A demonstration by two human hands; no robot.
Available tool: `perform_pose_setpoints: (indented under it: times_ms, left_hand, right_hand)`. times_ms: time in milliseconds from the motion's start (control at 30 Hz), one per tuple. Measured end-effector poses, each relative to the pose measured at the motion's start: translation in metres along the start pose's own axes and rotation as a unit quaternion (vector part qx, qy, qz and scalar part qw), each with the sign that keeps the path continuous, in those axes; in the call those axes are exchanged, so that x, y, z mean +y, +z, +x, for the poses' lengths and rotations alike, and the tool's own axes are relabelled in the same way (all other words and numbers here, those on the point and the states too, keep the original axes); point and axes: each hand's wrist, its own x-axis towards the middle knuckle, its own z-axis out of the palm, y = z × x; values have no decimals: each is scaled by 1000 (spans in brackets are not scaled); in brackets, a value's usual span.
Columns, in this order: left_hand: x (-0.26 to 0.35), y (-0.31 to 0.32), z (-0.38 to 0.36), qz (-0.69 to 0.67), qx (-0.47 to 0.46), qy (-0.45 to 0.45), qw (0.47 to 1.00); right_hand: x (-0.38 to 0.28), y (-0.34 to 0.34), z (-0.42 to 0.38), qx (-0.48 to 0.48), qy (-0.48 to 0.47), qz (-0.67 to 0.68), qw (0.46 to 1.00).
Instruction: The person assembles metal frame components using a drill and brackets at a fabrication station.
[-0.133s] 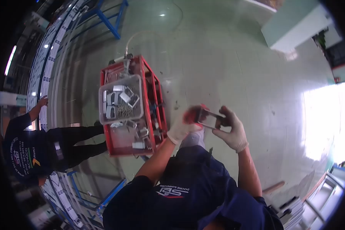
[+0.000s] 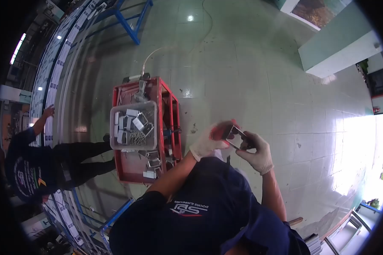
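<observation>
Holding a small silver metal bracket (image 2: 237,137) between both white-gloved hands.
Left hand (image 2: 209,141) and right hand (image 2: 256,152) fingers clamp it, above the tiled floor (image 2: 259,76), beside a red crate (image 2: 176,127).

Both our hands are gloved in white knit, raised in front of the chest and brought close together. Our left hand (image 2: 209,141) has its fingers curled and closed, the palm side of the glove red, the wrist bent slightly back. Our right hand (image 2: 255,151) sits just beside it, fingers (image 2: 244,143) pinched shut, thumb across. Forearms are bare from glove cuff to short dark-blue sleeve, elbows bent, both forearms converging toward the grip.
</observation>
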Motion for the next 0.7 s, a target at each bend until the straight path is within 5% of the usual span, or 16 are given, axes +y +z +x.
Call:
perform_pose_setpoints:
  times_ms: [133,367,500,700]
  left_hand:
    - [63,-16,105,8,96,-55,994]
    - [131,-137,317,112,135,-56,983]
    - [180,-206,438,162,233,-76,956]
    - [287,-255,527,136,395,49,907]
  right_hand:
    - [-34,-32,114,108,-68,-46,991]
    - [-13,-83,380,118,-128,-41,984]
    - [-10,-106,547,63,-118,-3,991]
    - [-104,-119,772,-138,-214,3,967]
